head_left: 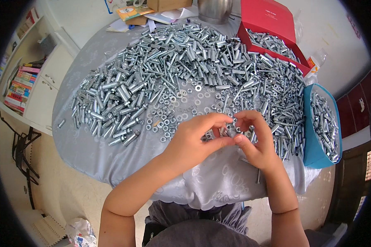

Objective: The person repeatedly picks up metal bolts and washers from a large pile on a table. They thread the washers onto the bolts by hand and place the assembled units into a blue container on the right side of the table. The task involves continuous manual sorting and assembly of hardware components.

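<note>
Above the near part of the table, both hands meet at a small silver metal sleeve (231, 133). My left hand (193, 136) has its thumb and fingers closed round it. From the other side, my right hand (257, 140) bends its thumb and index finger in to the same piece. Fingers partly cover it, so its full shape is hidden. Small nuts (238, 129) show close to the fingertips. Loose nuts and flat washers (165, 122) lie beyond and left of my left hand. Under my right wrist a long bolt (258, 176) rests on the cloth.
A heap of metal sleeves and bolts (181, 53) spreads over the round table with its silver cloth (86, 61). Assembled anchor bolts (119, 103) lie at the left. A red box (272, 52) and a blue bin (317, 158) hold more hardware. A metal pot (214, 11) stands behind.
</note>
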Motion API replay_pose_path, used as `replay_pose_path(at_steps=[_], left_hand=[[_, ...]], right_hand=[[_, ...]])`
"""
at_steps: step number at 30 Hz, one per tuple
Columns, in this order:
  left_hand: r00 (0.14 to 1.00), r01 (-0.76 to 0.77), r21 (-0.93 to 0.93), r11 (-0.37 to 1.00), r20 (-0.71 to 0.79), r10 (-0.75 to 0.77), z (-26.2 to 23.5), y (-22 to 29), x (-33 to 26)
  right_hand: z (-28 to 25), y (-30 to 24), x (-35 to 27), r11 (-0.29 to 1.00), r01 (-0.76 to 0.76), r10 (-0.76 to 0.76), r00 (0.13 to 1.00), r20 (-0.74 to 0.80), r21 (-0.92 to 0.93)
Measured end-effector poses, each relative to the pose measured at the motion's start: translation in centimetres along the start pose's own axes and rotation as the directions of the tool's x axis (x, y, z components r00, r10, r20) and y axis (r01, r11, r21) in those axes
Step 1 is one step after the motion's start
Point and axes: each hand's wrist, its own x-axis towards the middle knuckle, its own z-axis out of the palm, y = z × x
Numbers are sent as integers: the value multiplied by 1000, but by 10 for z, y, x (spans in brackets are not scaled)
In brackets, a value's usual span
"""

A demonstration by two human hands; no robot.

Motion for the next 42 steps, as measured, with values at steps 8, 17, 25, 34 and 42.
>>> replay_pose_path(at_steps=[8, 17, 25, 34, 42], left_hand=[[997, 33, -119, 992, -59, -41, -4, -6, -1], [962, 236, -41, 971, 148, -228, -9, 12, 0], [911, 243, -352, 904, -236, -337, -16, 5, 4], [919, 201, -488, 849, -207, -336, -18, 1, 5], [924, 195, -380, 904, -237, -299, -15, 0, 6]], right_hand=[[0, -7, -1, 995, -71, 58, 983, 173, 65], [-1, -8, 0, 995, 78, -69, 987, 144, -59], [0, -6, 4, 980, 107, -75, 979, 191, -166], [23, 5, 2, 833, 323, -188, 928, 321, -449], [21, 4, 1, 807, 361, -189, 907, 376, -466]])
